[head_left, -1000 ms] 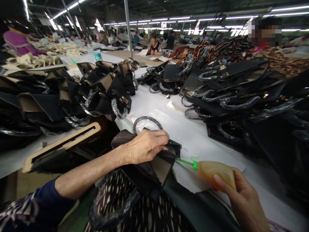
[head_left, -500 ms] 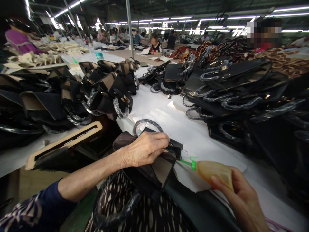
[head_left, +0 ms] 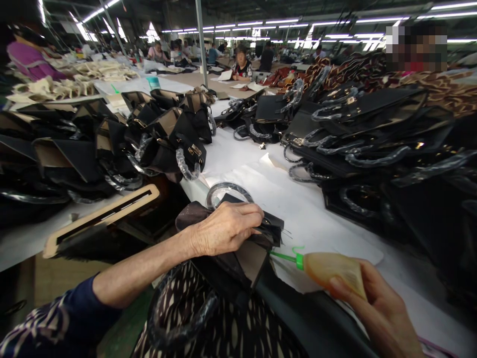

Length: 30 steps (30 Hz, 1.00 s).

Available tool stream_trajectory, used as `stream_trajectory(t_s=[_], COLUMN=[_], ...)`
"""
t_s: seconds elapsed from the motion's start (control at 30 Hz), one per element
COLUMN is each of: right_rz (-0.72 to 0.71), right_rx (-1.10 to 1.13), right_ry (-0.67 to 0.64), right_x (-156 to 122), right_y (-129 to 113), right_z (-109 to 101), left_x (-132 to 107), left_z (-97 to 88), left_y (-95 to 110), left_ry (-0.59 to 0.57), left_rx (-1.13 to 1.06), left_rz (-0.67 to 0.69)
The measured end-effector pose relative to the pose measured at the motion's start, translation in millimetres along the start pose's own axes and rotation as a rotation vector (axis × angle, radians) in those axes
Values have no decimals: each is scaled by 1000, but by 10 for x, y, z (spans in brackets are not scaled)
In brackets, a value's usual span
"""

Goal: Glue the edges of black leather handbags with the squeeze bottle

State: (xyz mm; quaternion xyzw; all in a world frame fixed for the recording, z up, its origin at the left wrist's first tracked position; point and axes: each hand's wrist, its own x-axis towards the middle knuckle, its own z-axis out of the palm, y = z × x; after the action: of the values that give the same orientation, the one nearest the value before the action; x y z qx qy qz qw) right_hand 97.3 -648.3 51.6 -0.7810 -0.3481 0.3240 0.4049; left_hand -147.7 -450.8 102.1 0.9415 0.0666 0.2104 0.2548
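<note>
My left hand (head_left: 227,226) is closed on the upper edge of a black handbag (head_left: 255,256) at the table's front edge. One of the bag's plastic-wrapped handles (head_left: 229,189) arches up behind that hand, and another wrapped handle (head_left: 182,333) hangs down over a patterned garment. The bag's tan inside shows under my fingers. My right hand (head_left: 376,303) grips a glue bottle (head_left: 331,271) of soft, yellowish plastic. It lies nearly level, and its green nozzle points left, with the tip at the bag's right side. Whether the tip touches the bag is hard to see.
Black handbags (head_left: 149,134) with wrapped handles crowd the left of the white tabletop (head_left: 257,174). More black bags (head_left: 357,134) are heaped on the right. A tan-edged frame piece (head_left: 104,219) sticks out at left. Several people work farther back, beyond a metal post (head_left: 202,44).
The bottle's nozzle tip has shifted slightly left and down along the bag's side. My left hand keeps its hold on the bag. The whole view has moved a little.
</note>
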Motion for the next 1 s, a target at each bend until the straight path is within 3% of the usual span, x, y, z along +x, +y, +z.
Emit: stream_trajectory(t_s=[0.3, 0.5, 0.83, 1.0], right_rz=[67, 53, 83, 141], right_rx=[49, 25, 70, 85], right_ry=[-2, -101, -83, -161], right_x=[-66, -58, -159, -145], right_y=[-101, -32, -104, 16], right_z=[26, -13, 5, -26], left_x=[0, -16, -16, -24], left_z=[-2, 15, 4, 14], left_y=[22, 3, 20, 7], left_ry=[10, 10, 13, 29], left_rx=[5, 9, -11, -5], left_rz=[11, 6, 16, 24])
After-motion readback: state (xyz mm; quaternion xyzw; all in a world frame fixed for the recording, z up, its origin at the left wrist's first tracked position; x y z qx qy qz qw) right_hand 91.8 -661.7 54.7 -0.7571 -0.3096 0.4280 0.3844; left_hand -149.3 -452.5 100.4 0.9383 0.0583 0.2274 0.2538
